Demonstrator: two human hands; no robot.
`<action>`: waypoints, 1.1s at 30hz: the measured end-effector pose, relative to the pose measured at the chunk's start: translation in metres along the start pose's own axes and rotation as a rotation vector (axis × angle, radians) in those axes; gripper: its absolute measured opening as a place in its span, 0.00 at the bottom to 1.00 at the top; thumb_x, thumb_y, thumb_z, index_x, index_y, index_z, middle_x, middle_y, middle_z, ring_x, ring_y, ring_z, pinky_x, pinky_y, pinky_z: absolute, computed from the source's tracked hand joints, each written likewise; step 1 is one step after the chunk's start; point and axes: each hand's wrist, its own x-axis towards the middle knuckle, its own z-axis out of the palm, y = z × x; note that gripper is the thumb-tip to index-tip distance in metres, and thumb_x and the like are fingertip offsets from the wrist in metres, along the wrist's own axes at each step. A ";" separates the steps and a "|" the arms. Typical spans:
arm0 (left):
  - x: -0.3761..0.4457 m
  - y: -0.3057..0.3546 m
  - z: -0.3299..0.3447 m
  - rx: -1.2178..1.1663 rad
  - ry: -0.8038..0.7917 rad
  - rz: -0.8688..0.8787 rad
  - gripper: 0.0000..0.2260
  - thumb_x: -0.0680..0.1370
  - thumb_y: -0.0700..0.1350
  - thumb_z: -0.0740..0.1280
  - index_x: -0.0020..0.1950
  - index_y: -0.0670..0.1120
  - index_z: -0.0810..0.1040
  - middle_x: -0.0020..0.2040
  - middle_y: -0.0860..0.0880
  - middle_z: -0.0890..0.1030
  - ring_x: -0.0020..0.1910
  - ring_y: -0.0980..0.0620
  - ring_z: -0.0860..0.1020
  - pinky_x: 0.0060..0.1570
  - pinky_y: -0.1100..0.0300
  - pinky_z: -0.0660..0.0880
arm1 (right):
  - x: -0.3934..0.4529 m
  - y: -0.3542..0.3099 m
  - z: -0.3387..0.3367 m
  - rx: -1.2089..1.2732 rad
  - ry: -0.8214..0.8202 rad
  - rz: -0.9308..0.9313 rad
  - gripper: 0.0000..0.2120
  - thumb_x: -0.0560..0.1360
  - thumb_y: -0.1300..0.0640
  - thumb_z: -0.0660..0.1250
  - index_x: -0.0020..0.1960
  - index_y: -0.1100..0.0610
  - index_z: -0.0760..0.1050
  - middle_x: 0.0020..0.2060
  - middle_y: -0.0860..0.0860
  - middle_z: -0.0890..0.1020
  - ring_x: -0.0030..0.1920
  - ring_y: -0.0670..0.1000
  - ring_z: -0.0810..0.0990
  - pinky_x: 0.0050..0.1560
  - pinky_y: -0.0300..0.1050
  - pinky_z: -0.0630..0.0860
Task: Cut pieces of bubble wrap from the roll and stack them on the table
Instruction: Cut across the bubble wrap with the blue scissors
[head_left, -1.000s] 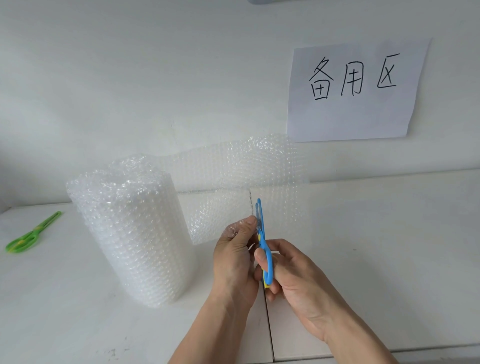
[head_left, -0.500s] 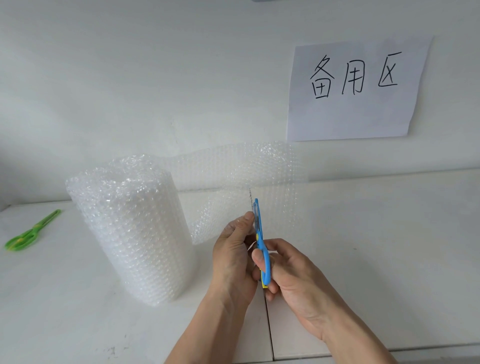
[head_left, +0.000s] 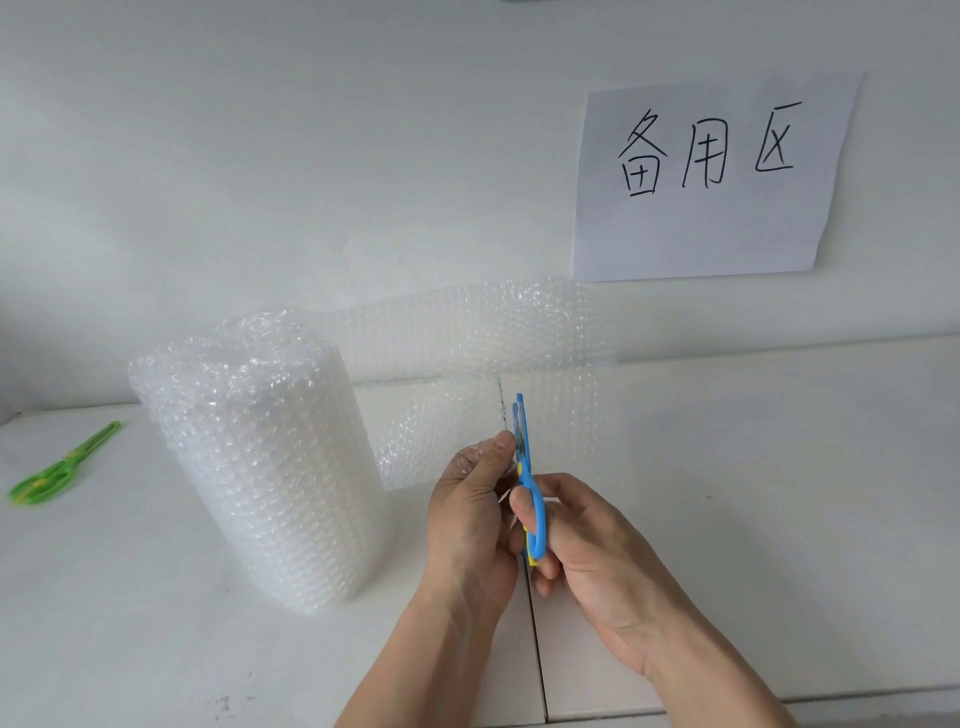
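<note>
Just right of the upright clear bubble-wrap roll (head_left: 260, 467), my left hand (head_left: 470, 519) pinches the unrolled sheet's (head_left: 467, 374) lower edge while my right hand (head_left: 587, 561) grips blue plastic scissors (head_left: 527, 478); slack film could fold between blades, tearing crooked.

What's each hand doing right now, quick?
Left hand: pinching the lower edge of the bubble wrap sheet, beside the cut.
Right hand: gripping the blue scissors, blades pointing up into the sheet.
</note>
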 end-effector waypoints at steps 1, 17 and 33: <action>0.001 -0.001 -0.001 -0.002 0.000 0.008 0.10 0.76 0.49 0.70 0.43 0.44 0.74 0.31 0.40 0.71 0.17 0.45 0.70 0.22 0.58 0.69 | 0.000 -0.001 -0.001 -0.003 0.003 0.004 0.10 0.66 0.43 0.74 0.38 0.50 0.80 0.26 0.52 0.70 0.28 0.48 0.68 0.30 0.42 0.69; 0.006 -0.001 -0.002 -0.015 0.021 0.007 0.10 0.77 0.49 0.70 0.42 0.43 0.75 0.31 0.42 0.72 0.20 0.44 0.71 0.23 0.56 0.71 | 0.000 -0.005 0.000 -0.030 0.017 0.043 0.09 0.71 0.48 0.72 0.40 0.54 0.77 0.26 0.49 0.73 0.27 0.48 0.67 0.30 0.43 0.68; 0.003 -0.003 0.002 0.014 -0.008 0.081 0.08 0.78 0.45 0.67 0.46 0.41 0.73 0.27 0.42 0.75 0.21 0.44 0.72 0.24 0.55 0.69 | 0.004 -0.011 -0.004 -0.049 0.029 0.017 0.13 0.62 0.41 0.73 0.36 0.50 0.80 0.29 0.51 0.74 0.27 0.48 0.67 0.29 0.42 0.68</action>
